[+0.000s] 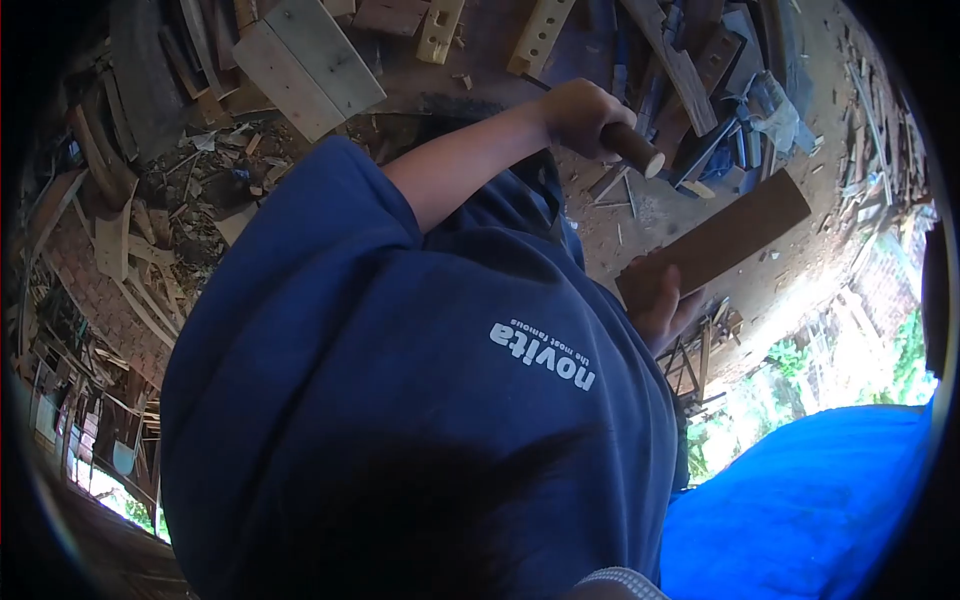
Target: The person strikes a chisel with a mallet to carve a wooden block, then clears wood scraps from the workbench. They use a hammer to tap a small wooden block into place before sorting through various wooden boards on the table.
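Note:
My left hand [585, 118] is closed around a tool with a round wooden handle [634, 152]. The pale butt of the handle sticks out on one side of the fist, and a thin dark part shows on the other; its working end is not clear. Lower and to the right, my right hand [662, 308] grips the near end of a flat brown wooden board [725, 240]. The board slants up to the right, apart from the handle. My dark blue shirt [420, 330] covers much of the view and hides the right forearm.
Pale planks [308, 65] lie at the upper left, by two wooden pieces with rows of holes [540, 38]. Wood scraps [240, 165] litter the ground. A plastic bag [775, 112] sits among offcuts at the upper right. Bright blue sheeting [800, 500] fills the lower right.

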Tool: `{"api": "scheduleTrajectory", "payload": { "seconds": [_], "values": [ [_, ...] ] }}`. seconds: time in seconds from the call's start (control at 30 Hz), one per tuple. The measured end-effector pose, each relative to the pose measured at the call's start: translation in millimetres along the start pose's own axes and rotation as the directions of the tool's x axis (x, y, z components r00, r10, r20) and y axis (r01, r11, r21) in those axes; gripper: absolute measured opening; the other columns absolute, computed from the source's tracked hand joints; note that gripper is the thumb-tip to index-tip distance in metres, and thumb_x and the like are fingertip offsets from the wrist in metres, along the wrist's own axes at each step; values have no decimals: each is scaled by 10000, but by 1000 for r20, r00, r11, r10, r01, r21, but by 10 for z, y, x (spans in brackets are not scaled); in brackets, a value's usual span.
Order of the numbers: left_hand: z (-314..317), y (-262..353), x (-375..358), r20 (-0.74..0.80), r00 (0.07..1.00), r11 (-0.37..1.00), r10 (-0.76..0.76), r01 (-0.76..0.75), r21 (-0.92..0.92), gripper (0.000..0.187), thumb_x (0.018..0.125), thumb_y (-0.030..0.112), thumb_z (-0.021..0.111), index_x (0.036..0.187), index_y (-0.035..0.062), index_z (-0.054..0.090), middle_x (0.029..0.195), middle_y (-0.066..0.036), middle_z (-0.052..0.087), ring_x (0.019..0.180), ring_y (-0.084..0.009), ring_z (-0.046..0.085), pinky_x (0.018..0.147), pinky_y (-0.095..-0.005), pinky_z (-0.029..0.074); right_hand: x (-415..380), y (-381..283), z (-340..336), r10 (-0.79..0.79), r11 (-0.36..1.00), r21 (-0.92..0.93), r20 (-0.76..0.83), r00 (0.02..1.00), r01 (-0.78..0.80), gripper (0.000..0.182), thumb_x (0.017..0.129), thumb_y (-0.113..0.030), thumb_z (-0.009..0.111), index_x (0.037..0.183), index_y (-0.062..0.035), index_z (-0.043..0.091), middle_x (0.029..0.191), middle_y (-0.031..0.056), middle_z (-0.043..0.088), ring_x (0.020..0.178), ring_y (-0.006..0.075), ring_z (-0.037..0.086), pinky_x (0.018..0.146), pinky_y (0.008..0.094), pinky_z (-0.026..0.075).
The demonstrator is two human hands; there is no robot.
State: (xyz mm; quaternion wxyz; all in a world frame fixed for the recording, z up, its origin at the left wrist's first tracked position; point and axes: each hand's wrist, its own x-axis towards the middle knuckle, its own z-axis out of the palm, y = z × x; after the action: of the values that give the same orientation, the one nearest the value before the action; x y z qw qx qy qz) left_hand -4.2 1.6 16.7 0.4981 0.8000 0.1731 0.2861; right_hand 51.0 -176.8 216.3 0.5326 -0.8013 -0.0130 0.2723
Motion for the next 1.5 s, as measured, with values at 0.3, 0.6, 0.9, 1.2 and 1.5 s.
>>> {"api": "scheduleTrajectory", "payload": {
  "seconds": [0.3,0.6,0.9,1.2,1.5],
  "values": [
    [-45,-1,0,-100,990,969,103,-122,-215,291,588,216,809,816,119,657,743,-77,665,669,-300,656,603,-368,524,-110,6,157,-81,997,14,43,996,80,559,831,-200,656,1317,-62,419,976,172,599,773,240,603,657,330,514],
    [-15,-24,1,-198,971,958,132,-176,-227,286,594,232,823,782,121,638,720,-77,657,655,-295,655,584,-365,522,-130,-76,234,-152,985,103,161,975,137,641,807,-224,689,1329,-24,376,988,187,583,766,254,604,659,347,518],
    [12,-67,33,-244,958,953,152,-207,-221,278,611,237,821,785,125,635,711,-68,652,650,-294,654,585,-367,522,261,-76,-356,-286,955,243,616,734,169,624,782,-394,733,1230,-57,458,1039,191,584,945,315,586,834,435,493],
    [66,-113,14,-201,973,965,110,-153,-214,217,625,278,759,786,173,660,711,-54,649,674,-286,653,605,-384,517,220,227,-226,-192,903,-325,283,940,283,455,833,-229,664,1198,4,527,1049,141,582,892,230,596,798,318,484],
    [140,-91,50,-154,983,979,96,-121,-163,206,616,286,755,769,185,663,707,-48,654,663,-283,655,602,-390,519,49,101,29,-110,884,-422,231,967,201,479,816,-270,670,1193,-15,518,1136,160,566,1005,271,587,833,386,493]
  ]
}}
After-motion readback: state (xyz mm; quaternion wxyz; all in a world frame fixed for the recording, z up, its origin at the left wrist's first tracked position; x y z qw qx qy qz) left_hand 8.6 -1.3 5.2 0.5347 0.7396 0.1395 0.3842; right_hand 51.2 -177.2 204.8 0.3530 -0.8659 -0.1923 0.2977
